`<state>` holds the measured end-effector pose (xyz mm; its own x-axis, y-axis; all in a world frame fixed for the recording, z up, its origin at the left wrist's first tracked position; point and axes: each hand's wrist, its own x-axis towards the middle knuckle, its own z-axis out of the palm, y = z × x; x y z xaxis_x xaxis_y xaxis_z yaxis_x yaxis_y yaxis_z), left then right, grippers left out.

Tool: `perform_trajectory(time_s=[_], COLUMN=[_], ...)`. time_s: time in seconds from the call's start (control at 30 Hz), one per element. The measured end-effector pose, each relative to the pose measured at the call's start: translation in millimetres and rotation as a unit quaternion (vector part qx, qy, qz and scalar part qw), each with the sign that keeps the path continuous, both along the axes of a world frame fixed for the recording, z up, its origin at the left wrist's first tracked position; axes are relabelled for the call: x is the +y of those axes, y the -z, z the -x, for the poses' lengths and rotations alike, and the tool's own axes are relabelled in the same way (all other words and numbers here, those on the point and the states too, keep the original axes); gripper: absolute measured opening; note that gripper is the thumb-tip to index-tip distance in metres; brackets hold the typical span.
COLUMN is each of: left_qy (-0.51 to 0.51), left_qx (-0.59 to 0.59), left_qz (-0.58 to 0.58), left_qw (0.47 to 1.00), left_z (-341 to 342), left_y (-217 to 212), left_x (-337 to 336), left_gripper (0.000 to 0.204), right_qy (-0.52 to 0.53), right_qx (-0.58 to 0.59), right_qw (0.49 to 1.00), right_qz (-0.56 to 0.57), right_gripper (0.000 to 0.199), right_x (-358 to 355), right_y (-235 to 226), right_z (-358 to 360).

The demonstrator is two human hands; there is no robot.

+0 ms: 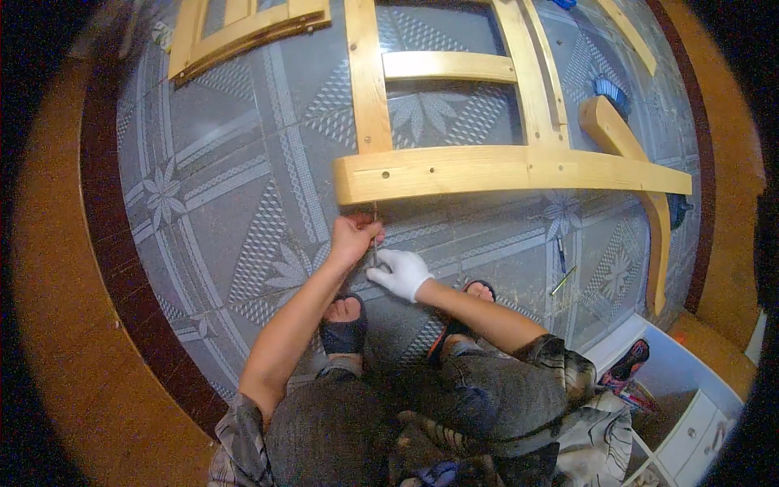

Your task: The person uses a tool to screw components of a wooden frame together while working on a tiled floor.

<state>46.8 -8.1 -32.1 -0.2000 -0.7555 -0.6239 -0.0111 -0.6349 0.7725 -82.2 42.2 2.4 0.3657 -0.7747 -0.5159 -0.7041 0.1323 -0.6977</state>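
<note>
you are squatting on a grey patterned tile floor point(235, 187) with a wooden chair frame point(503, 169) lying flat in front of you; its long curved rail runs across just above your hands, and its near edge sits right over your fingers, so there is little room upward; to your left the tiles lie open as far as the dark border strip point(105, 243) and the brown floor beyond it; to your right the frame's curved leg point(657, 235) bends down beside a few small loose metal pieces point(561, 268) on the tiles; a second wooden frame point(243, 28) lies well apart at the top left; a white cabinet point(690, 406) stands at your lower right; your sandalled feet point(345, 321) are just below your hands; your left hand point(355, 235), bare, is closed in a pinch around a thin metal rod point(375, 235) that stands upright and reaches the underside edge of the rail; your right hand point(402, 272), in a white glove, is curled narrow at the lower part of the same rod, just beside the left; whether the gloved fingers truly clamp it or only touch it you cannot tell from here.
</note>
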Motion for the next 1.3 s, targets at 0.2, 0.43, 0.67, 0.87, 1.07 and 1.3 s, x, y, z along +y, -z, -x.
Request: perform_trajectory(time_s=[0.2, 0.43, 0.67, 0.87, 1.07, 1.3], left_qy=[-0.061, -0.085, -0.099, -0.056, 0.026, -0.027], left_qx=[0.081, 0.135, 0.149, 0.106, -0.010, 0.062], left_qz=[-0.146, -0.178, -0.176, -0.122, -0.027, -0.111], left_qw=[0.984, 0.971, 0.968, 0.985, 0.999, 0.992], left_z=[-1, 2, 1, -1, 1, -4], left_y=[-12, -7, -5, -2, 5, -8], left_x=[-4, -1, 3, 1, -2, -7], left_gripper=[0.015, 0.017, 0.017, 0.018, 0.017, 0.018], right_qy=[0.016, 0.019, 0.050, -0.013, 0.036, 0.072], right_qx=[-0.265, -0.321, -0.237, 0.019, 0.112, -0.396], right_qw=[0.919, 0.888, 0.921, 0.998, 0.993, 0.838], right_qz=[-0.291, -0.329, -0.306, 0.063, 0.027, -0.368], right_gripper=[0.029, 0.029, 0.022, 0.028, 0.030, 0.033], right_x=[-12, -5, -1, 3, 7, -2], right_y=[17, 27, 17, 9, 10, 12], right_z=[18, 17, 16, 8, 6, 19])
